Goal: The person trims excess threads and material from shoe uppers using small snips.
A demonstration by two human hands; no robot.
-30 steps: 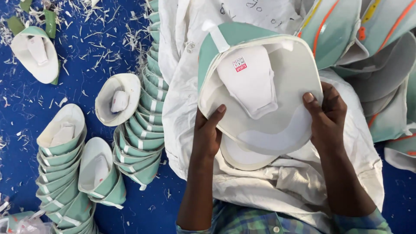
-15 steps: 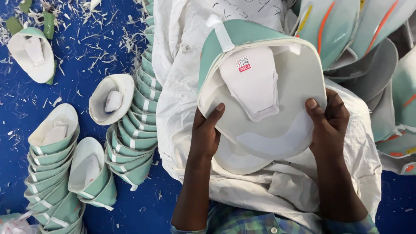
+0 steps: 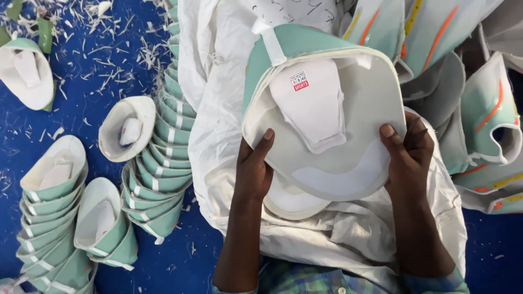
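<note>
- Far left, a lone shoe upper (image 3: 26,76) lies on the blue floor (image 3: 81,114) among pale scraps.
- Nested stacks of mint-green uppers (image 3: 158,185) stand next, one loose upper (image 3: 126,128) just beside them.
- A white sack (image 3: 218,125) covers the lap.
- The left hand (image 3: 253,174) grips the left edge of the mint-and-white shoe upper (image 3: 327,109), thumb on its white lining (fingers hidden behind).
- That upper is held up over the sack, lining and tongue facing the camera.
- The right hand (image 3: 408,158) clasps its right edge, thumb on top.
- Far right, a pile of uppers with orange stripes (image 3: 485,114).
</note>
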